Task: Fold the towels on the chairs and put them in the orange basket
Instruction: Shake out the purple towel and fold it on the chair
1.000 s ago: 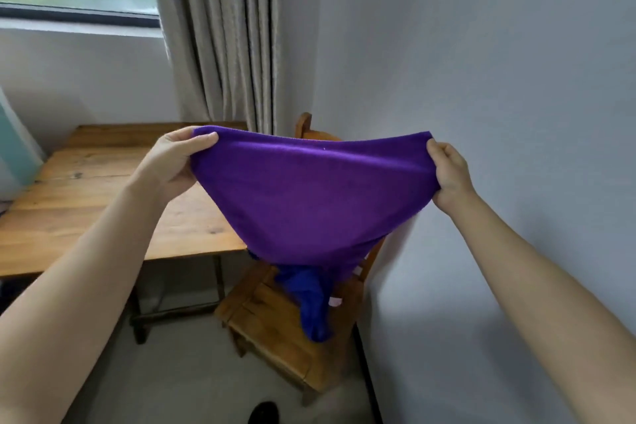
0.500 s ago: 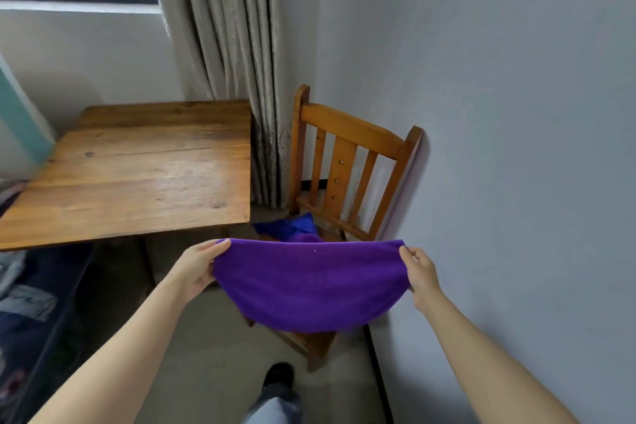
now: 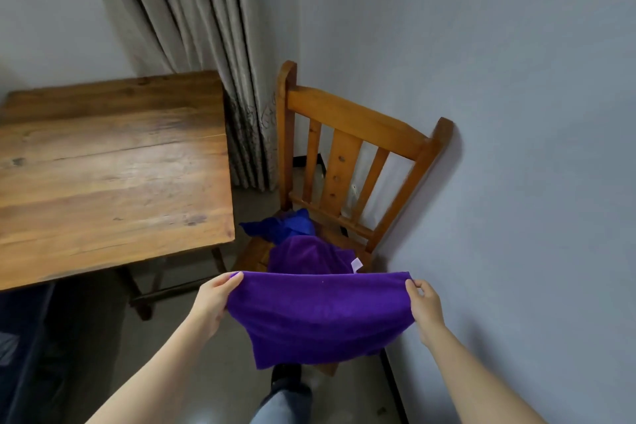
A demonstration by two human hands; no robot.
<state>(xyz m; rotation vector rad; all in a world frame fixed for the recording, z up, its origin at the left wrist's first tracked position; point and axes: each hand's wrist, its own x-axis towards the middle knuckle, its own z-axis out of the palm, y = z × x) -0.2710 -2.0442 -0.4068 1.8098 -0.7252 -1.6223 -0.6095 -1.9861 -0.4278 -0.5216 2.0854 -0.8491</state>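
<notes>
I hold a purple towel (image 3: 320, 317) stretched between both hands over the front of a wooden chair (image 3: 347, 134). My left hand (image 3: 215, 299) pinches its left top corner and my right hand (image 3: 425, 306) pinches the right one. The towel's far part lies bunched on the seat, with a white tag showing. A blue towel (image 3: 284, 225) lies crumpled at the back of the seat. The orange basket is not in view.
A wooden table (image 3: 103, 175) stands left of the chair. A grey curtain (image 3: 206, 45) hangs behind them. The wall (image 3: 516, 148) runs close along the chair's right side. My leg and shoe (image 3: 285, 389) show on the floor below the towel.
The towel and both hands have come down from chest height to just above the chair seat. Its far part now rests on the seat, and the view has tilted downward.
</notes>
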